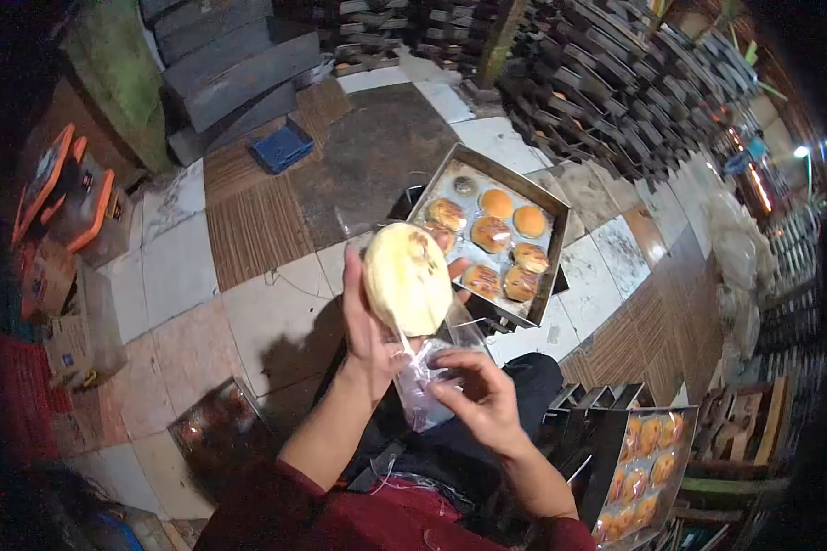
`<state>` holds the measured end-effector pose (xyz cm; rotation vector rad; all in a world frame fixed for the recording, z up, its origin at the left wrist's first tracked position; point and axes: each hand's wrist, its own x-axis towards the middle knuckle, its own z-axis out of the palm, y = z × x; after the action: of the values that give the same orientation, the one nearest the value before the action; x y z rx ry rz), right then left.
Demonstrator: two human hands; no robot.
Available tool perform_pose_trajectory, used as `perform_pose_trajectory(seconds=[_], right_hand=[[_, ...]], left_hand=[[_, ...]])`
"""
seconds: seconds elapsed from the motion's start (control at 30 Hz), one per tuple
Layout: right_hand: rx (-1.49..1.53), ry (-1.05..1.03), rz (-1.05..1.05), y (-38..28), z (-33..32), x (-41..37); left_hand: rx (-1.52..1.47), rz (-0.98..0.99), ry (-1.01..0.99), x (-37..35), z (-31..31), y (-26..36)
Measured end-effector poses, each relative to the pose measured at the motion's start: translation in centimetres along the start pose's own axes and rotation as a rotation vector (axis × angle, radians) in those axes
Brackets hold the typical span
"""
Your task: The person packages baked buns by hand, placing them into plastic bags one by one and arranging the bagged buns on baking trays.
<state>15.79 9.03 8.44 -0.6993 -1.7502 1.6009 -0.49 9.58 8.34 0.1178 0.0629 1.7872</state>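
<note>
A round pale-yellow bread [408, 280] with brown marks on top rests in my left hand [369, 335], whose fingers are wrapped round its sides and underside. Clear plastic [417, 390] bunches below the bread and hangs down over my lap. My right hand [482, 399] pinches the plastic near the bread's lower edge, thumb and fingers close together. Just beyond the bread, a metal tray [560, 241] holds several browned buns [491, 234], some with dark streaks on top.
Another tray of several buns [648, 450] stands at the lower right. A blue tray [282, 146] lies on the tiled floor, with a dark square tray [219, 427] at the lower left. Orange-edged crates [92, 216] stand left; stacked dark trays [606, 83] line the back.
</note>
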Motion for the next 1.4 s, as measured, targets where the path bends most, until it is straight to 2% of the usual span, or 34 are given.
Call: perform_pose_trajectory(seconds=[0.03, 0.13, 0.2, 0.23, 0.3, 0.33, 0.4, 0.43, 0.47, 0.5, 0.57, 0.63, 0.7, 0.77, 0.8, 0.83, 0.9, 0.93, 0.97, 1.0, 1.03, 1.07, 1.1, 1.17, 1.23, 1.27, 1.3, 1.33, 1.37, 1.4], right_hand=[[0.116, -0.011, 0.129, -0.3, -0.4, 0.2], [0.014, -0.063, 0.125, -0.6, -0.8, 0.8], [-0.612, -0.048, -0.347, -0.9, -0.5, 1.2], [-0.609, -0.054, -0.344, -0.6, -0.6, 1.6], [-0.952, -0.057, -0.458, 0.6, -0.8, 2.1], [-0.962, -0.073, -0.405, 0.9, -0.6, 2.1], [-0.687, -0.555, -0.27, 0.6, 0.1, 0.5], [-0.53, -1.128, -0.318, -0.4, 0.8, -0.4], [-0.447, -1.544, -0.054, -2.2, 1.7, -1.5], [-0.316, -1.506, -0.048, -3.1, 1.1, -2.6], [-0.348, -0.936, -0.168, -4.4, -1.3, -1.0], [-0.32, -0.193, 0.066, -3.1, -2.1, 0.9], [0.047, -0.096, 0.258, -2.0, -1.7, 2.6], [0.109, -0.099, 0.29, 0.0, -1.4, 2.2], [-0.087, -0.056, 0.196, -0.2, -0.8, 1.9], [-0.306, -0.114, -0.121, 0.0, -0.8, 2.0], [-0.706, -0.165, -0.467, -0.4, -0.4, 2.2], [-0.944, -0.159, -0.404, 0.4, -0.4, 1.8], [-0.911, -0.213, -0.242, -0.3, -0.3, 1.3], [-0.854, -0.384, -0.152, -2.4, 0.3, 1.0], [-0.663, -0.802, -0.259, -3.8, 0.1, 0.1], [-0.344, -1.238, -0.093, -3.8, 0.1, -1.2], [-0.263, -1.609, -0.07, -4.9, 0.6, -1.7], [-0.237, -1.286, -0.053, -4.6, -2.3, -3.0], [-0.524, -0.335, -0.099, -6.0, -4.1, -0.4], [-0.331, -0.109, -0.193, -4.4, -3.7, 1.0], [-0.136, 0.114, -0.288, -1.9, -3.4, 2.2], [-0.194, 0.036, -0.361, -0.3, -3.3, 2.7], [-0.248, -0.044, -0.428, 0.6, -3.1, 3.0], [-0.418, -0.093, -0.549, 0.8, -3.0, 3.0]], left_hand=[[-0.004, 0.011, 0.007, 0.0, 0.1, 0.1], [-0.043, 0.059, 0.067, 0.2, 1.1, 0.4], [-0.082, 0.056, 0.096, 0.6, 0.3, 0.9], [-0.125, 0.046, 0.125, 0.6, 0.1, 1.0], [-0.19, 0.032, 0.141, 0.5, -0.1, 0.9], [-0.173, 0.067, 0.153, 0.5, -0.8, 1.0], [-0.184, 0.108, 0.182, 0.5, -2.2, 1.1], [-0.182, 0.119, 0.185, 0.6, -2.9, 1.6], [-0.149, 0.201, 0.208, 0.9, -3.6, 2.4], [-0.116, 0.283, 0.224, 1.2, -3.9, 3.2], [-0.137, 0.257, 0.232, 0.9, -3.6, 3.6], [-0.135, 0.223, 0.088, 0.3, -1.4, 2.7], [-0.107, 0.179, 0.091, 0.2, 0.0, 1.9], [0.013, 0.204, 0.121, 0.0, 0.5, 1.6], [0.006, 0.208, 0.118, -0.2, 0.7, 1.8], [0.007, 0.219, 0.117, -0.4, 0.9, 1.9], [0.031, 0.185, 0.137, -0.8, 1.1, 1.8], [-0.008, 0.172, 0.287, -0.8, 1.6, 1.4], [-0.007, 0.164, 0.28, -0.6, 0.7, 1.1], [-0.049, 0.164, 0.283, -0.2, -1.2, 0.8], [-0.09, 0.169, 0.292, 0.0, -1.9, 0.7], [-0.074, 0.262, 0.439, 0.8, -2.5, 0.9], [-0.103, 0.278, 0.503, 1.0, -2.8, 1.5], [-0.133, 0.306, 0.376, 0.9, -3.9, 2.0], [-0.094, 0.234, 0.454, 0.0, -2.3, 0.4], [-0.072, 0.045, 0.281, -0.9, -4.6, -1.1], [-0.178, -0.125, 0.337, -1.9, -1.3, -2.5], [0.164, -0.27, 0.61, -3.8, 2.3, -3.4], [0.201, -0.34, 0.515, -4.9, 1.3, -5.0], [0.116, -0.317, 0.442, -5.3, 0.2, -5.2]])
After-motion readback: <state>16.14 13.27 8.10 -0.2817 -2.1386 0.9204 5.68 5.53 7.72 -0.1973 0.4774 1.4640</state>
